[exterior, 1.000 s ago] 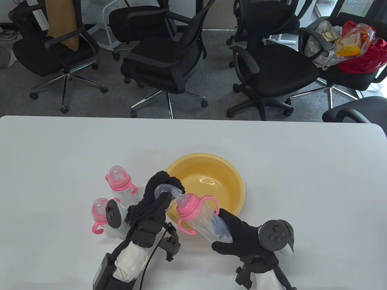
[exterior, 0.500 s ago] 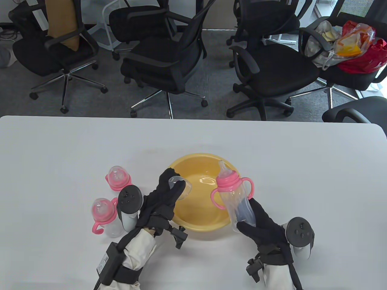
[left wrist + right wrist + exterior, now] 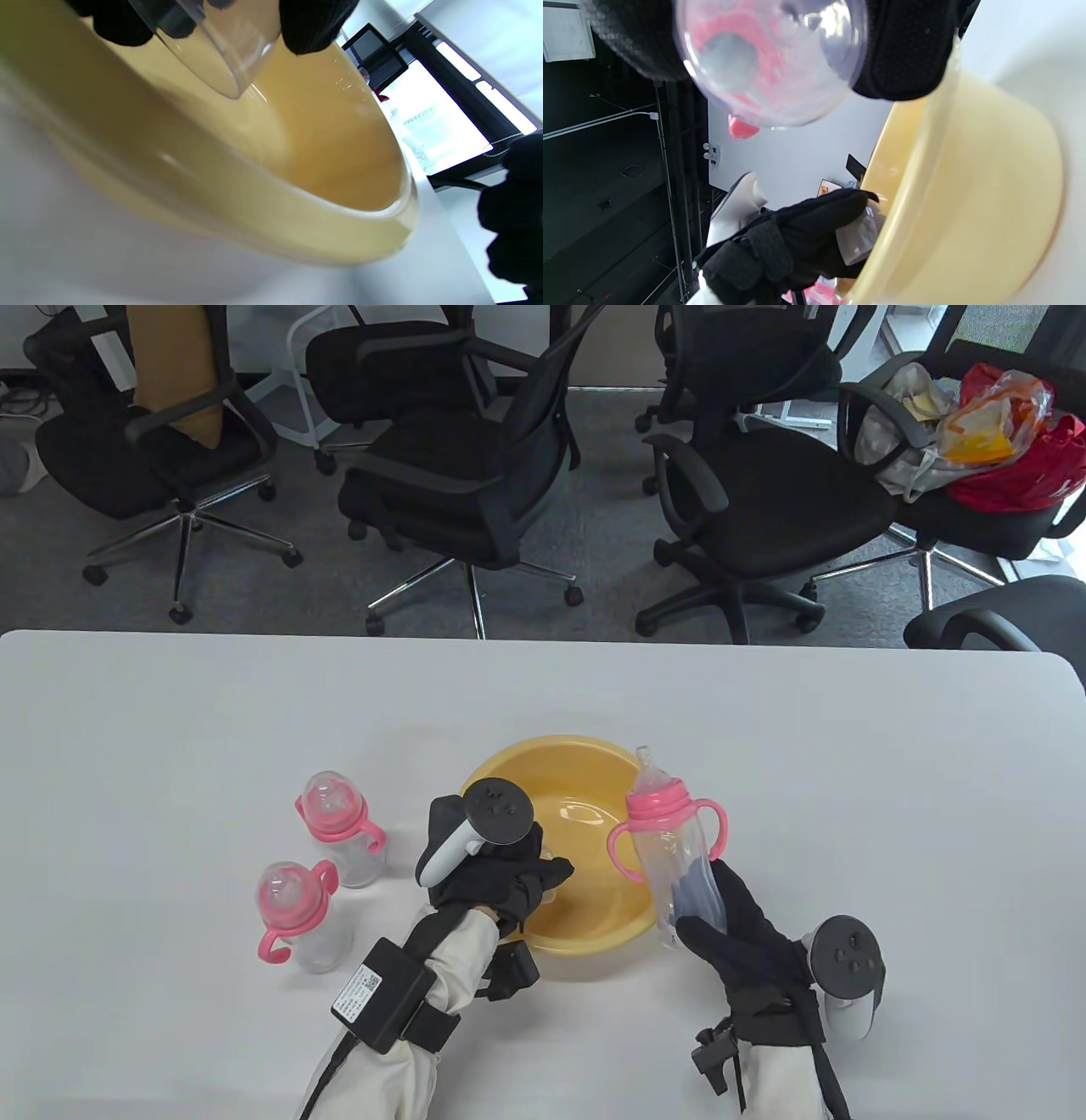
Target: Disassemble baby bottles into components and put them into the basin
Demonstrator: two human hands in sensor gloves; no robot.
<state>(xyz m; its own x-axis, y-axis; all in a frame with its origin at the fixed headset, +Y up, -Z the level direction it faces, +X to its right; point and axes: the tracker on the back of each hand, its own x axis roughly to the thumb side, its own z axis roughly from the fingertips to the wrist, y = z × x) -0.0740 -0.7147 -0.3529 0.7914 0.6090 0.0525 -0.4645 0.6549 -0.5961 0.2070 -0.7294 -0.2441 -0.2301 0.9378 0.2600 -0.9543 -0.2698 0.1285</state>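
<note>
The right hand (image 3: 747, 937) gripped the lower body of a clear plastic baby bottle with a pink handled collar (image 3: 672, 848), upright just beside the round yellow plastic basin (image 3: 594, 937). The left hand (image 3: 501, 874) reached over the basin's near rim, fingers (image 3: 314, 23) curled round a clear dome-shaped cap (image 3: 220, 55). Two capped pink-collared bottles (image 3: 335, 827) stood to the left on the white table (image 3: 848, 814), with black office chairs (image 3: 475, 475) behind. Only the left wrist view showed the cap plainly, inside the basin.
</note>
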